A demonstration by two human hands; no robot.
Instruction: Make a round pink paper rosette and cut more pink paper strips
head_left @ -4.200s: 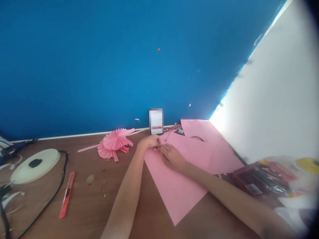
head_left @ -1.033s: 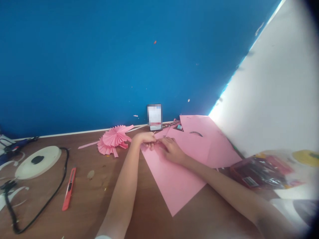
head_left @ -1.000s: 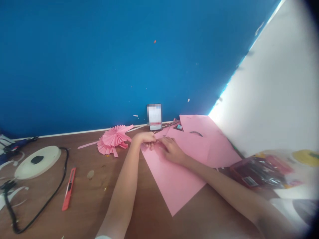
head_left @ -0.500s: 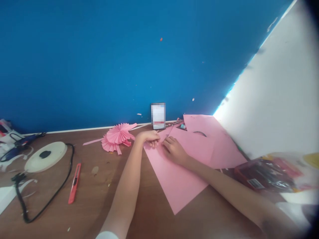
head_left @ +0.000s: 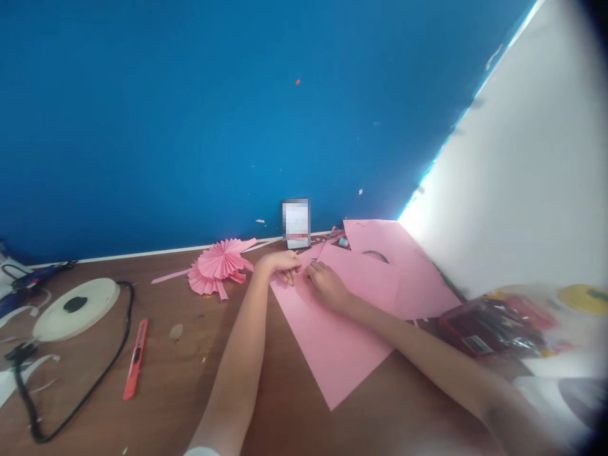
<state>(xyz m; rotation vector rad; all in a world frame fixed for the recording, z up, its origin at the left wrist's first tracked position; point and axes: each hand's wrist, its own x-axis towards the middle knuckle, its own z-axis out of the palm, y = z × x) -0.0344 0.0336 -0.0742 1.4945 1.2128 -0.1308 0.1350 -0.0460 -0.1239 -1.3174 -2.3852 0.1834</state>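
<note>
A large pink paper sheet (head_left: 332, 354) lies at an angle on the brown table, one corner toward me. My left hand (head_left: 284, 265) rests at its far left edge, fingers curled and pressed together. Just right of it, my right hand (head_left: 327, 285) lies on the same sheet with bent fingers. Whatever the fingertips of either hand pinch is too small to make out. More pink paper (head_left: 422, 278) lies behind and to the right, partly beneath my right forearm.
Folded pink paper fans (head_left: 221, 263) lie left of my hands. A red cutter (head_left: 136, 359), a round white disc (head_left: 78, 310) and a black cable (head_left: 109, 369) are farther left. A phone (head_left: 297, 223) leans on the blue wall. Plastic packets (head_left: 494, 329) lie at right.
The view has shifted slightly, so the objects appear a little farther left. My hands stay almost in place on the pink sheet, their fingers still bent.
</note>
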